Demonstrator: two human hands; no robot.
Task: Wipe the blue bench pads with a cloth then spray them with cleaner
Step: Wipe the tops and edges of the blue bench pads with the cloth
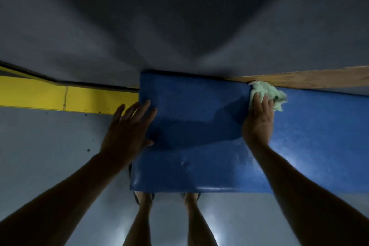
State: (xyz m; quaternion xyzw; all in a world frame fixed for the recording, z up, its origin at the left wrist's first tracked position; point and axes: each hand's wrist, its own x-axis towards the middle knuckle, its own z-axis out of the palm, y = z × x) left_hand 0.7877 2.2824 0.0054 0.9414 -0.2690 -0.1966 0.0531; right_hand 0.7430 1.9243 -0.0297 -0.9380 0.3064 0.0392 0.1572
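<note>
A blue bench pad (191, 126) fills the middle of the view, its far edge against the grey wall. My left hand (127, 128) lies flat with spread fingers on the pad's left edge. My right hand (259, 120) presses a pale green cloth (267, 92) onto the pad's far right corner, fingers over the cloth. A second blue pad (319, 136) continues to the right. No spray bottle is in view.
A grey wall (179, 26) rises behind the bench. A yellow strip (60, 97) runs along the wall's base at left, a wooden board (309, 79) at right. My legs and sandalled feet (165, 197) stand on the grey floor (50, 146) below the pad.
</note>
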